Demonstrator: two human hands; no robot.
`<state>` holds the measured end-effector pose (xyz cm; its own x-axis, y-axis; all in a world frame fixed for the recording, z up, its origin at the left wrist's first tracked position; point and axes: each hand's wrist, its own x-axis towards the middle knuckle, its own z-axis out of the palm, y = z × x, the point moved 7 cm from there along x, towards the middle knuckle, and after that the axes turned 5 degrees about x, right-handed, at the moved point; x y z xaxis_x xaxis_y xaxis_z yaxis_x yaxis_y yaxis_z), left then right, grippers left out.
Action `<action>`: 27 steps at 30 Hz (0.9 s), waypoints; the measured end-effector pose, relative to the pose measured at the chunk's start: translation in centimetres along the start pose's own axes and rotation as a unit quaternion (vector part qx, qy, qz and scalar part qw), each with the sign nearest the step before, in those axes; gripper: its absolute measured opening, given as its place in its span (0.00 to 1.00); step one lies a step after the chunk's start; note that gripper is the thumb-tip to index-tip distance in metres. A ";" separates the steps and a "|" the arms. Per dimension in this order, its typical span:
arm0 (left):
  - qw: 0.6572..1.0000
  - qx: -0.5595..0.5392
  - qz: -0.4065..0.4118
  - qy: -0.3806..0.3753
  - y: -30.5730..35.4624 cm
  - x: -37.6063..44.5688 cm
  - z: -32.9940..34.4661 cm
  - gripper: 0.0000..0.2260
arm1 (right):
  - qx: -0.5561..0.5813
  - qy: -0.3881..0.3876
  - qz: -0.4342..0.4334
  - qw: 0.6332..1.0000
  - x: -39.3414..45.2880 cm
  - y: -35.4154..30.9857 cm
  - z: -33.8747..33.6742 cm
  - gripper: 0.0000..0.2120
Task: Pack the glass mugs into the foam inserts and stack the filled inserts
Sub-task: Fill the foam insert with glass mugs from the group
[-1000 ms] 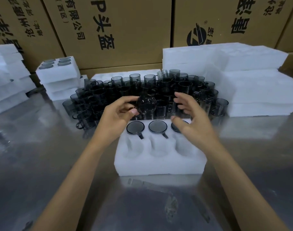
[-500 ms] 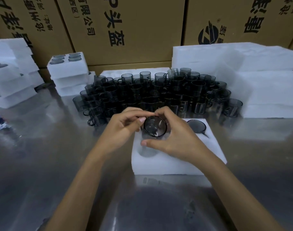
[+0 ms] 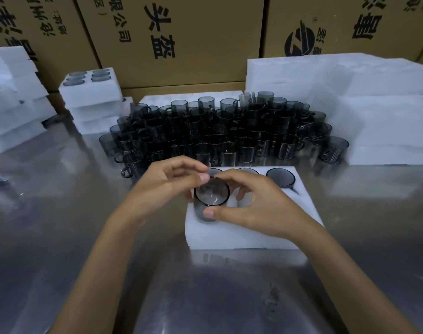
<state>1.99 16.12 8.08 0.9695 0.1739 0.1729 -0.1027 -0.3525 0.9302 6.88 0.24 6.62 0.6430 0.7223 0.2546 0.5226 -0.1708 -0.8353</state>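
On the bench [image 3: 61, 237], close to its near edge, sits a white foam insert [image 3: 241, 235]. Both hands meet over the insert's near-left pocket. The right hand [image 3: 261, 210] curls round a smoky glass mug [image 3: 211, 195], thumb on the near side of the wall and fingers round the far side. The left hand [image 3: 167, 186] pinches the rim from the left with thumb and fingertips. The mug stands upright, its base already partly down in the pocket.

The likely trouble is a crooked entry. If the handle does not line up with its slot, which I cannot see under the hands, pushing could jam the mug, tear the foam or stress the glass. A hard push could also slide the light insert on the smooth metal.

In the far row of the insert three seated mugs show, the right one [image 3: 280, 177] clearest, with its handle lying in its slot.

Beyond the insert's far edge stands a crowded mass of loose mugs [image 3: 217, 133], touching one another. An elbow or a hasty reach could knock several over.

At the far left corner are filled inserts in a stack [image 3: 92, 97], and at the far right a pile of foam [image 3: 350, 92].

Behind everything, cardboard cartons [image 3: 193, 32] carry black Chinese print. I read "头盔" and "限公司", beside a round logo; the rest is cut off.
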 end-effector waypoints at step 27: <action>0.973 0.073 -0.200 -0.094 -5.1 0.0 0.7 0.41 | -0.199 -0.004 -0.015 0.980 0.3 0.7 0.3 0.17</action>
<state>2.65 17.25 3.12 0.9506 0.1567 -0.2681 0.3098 -0.4198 0.8531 7.24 0.51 5.98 0.6202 0.7359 0.2716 0.7193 -0.3955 -0.5711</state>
